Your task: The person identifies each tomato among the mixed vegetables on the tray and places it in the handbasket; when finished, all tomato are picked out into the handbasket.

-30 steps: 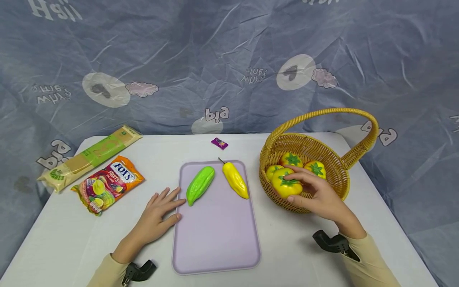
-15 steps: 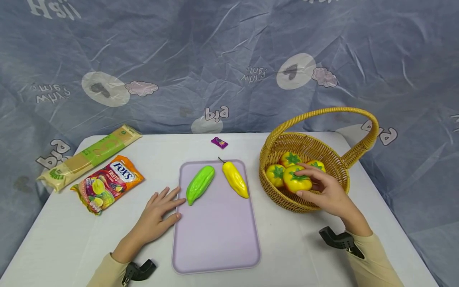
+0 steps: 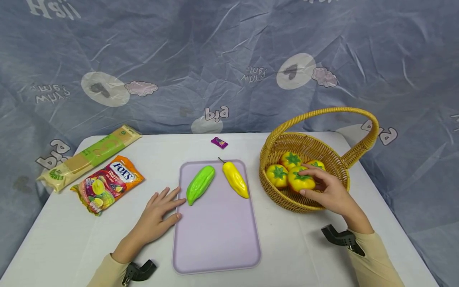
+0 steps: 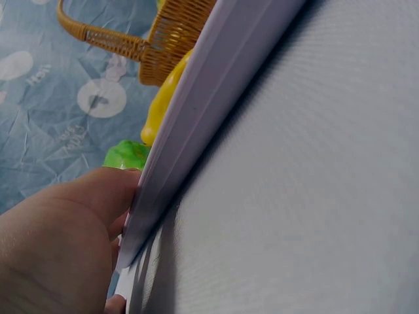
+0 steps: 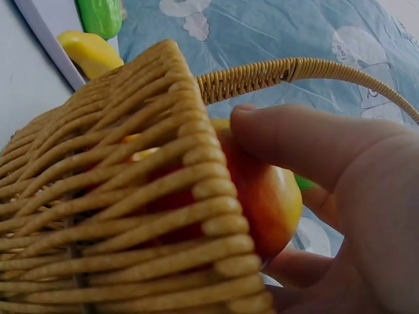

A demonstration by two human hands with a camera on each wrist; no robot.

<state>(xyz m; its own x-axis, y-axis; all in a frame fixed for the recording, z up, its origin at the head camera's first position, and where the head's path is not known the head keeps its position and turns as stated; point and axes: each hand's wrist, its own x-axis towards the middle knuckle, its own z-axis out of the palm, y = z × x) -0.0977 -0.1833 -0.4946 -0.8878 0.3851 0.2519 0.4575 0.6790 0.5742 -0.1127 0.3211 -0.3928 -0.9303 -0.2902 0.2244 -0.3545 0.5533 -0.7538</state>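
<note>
In the head view my right hand (image 3: pixel 328 191) is in the wicker basket (image 3: pixel 272 195), gripping a yellow-red persimmon (image 3: pixel 300 180) with a green leafy top between thumb and fingers. Several similar persimmons (image 3: pixel 277 175) lie beside and behind it. The right wrist view shows the thumb on the held persimmon (image 5: pixel 268 209), partly hidden by the woven wall. My left hand (image 3: pixel 157 217) has its fingers spread at the left edge of the lilac tray (image 3: pixel 216 239). On that tray lie a green ridged vegetable (image 3: pixel 200 185) and a yellow pepper (image 3: pixel 235 179).
A long gold-green packet (image 3: pixel 93 156) and an orange FOX'S candy bag (image 3: pixel 109 184) lie at the table's left. One small purple wrapped candy (image 3: pixel 219 142) is near the back edge. The basket's tall handle (image 3: pixel 333 110) arches over it.
My right hand has shifted rightward inside the basket with the persimmon, uncovering another persimmon at its left. The left hand stays in place.
</note>
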